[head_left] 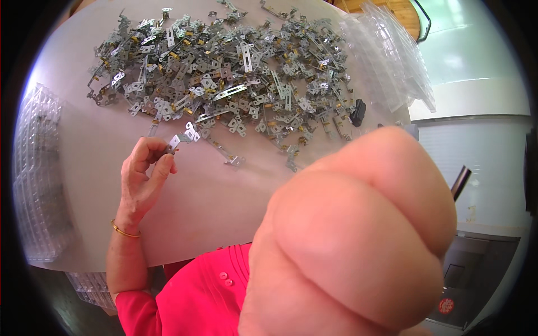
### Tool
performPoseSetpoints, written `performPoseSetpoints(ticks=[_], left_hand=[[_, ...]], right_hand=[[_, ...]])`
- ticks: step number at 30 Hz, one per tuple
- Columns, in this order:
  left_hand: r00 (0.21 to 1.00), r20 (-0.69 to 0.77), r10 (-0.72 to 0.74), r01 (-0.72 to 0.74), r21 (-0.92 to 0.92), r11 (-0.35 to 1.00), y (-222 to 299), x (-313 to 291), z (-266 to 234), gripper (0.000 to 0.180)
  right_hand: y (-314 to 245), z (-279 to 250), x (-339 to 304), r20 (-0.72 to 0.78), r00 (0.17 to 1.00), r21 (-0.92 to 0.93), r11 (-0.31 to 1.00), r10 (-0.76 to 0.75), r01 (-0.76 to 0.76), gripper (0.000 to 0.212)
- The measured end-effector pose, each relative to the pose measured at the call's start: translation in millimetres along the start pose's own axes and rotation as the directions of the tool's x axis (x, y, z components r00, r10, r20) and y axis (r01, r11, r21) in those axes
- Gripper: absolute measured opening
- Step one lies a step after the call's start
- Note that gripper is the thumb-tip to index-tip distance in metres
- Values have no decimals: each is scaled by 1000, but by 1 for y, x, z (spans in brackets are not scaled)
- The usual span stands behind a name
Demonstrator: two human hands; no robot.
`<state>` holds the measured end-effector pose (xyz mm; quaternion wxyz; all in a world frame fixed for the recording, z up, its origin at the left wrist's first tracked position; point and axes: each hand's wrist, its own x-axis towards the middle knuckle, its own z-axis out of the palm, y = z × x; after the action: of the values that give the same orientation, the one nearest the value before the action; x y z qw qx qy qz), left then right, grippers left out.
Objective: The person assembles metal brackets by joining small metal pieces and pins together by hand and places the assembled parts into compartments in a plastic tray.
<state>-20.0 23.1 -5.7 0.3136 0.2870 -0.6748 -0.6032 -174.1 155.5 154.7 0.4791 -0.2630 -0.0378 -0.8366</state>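
Observation:
My left hand is closed in a pinch on a small silvery metal bracket. A pierced tab of the bracket sticks out beyond the fingertips, toward the heap of metal brackets. My fingers cover its lower end, where a reddish bit shows. Very near the camera, my right hand looms large and blurred, its folded flesh curled like a fist. A dark rod shows past its right edge; I cannot make out whether the hand holds it. The right fingertips are hidden.
Clear plastic trays lie at the far right of the pale table. More stacked trays stand along the left edge. A small black object sits right of the heap. Beyond the right edge stands a dark box-like unit.

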Motion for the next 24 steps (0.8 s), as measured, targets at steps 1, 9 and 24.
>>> performPoseSetpoints(ticks=[1,9,24], left_hand=[[1000,-1,-1,1,1,1000,0,0,-1,9],[1000,0,9,-9,10,1000,0,-1,-3,9],[999,-33,-15,15,-8,1000,3,6,4,6]], right_hand=[[-1,1,0,2,1000,-3,1000,-2,2,12],[-11,4,0,14,1000,-49,998,-27,27,11],[-33,10,10,47,998,-81,996,-38,42,11]])
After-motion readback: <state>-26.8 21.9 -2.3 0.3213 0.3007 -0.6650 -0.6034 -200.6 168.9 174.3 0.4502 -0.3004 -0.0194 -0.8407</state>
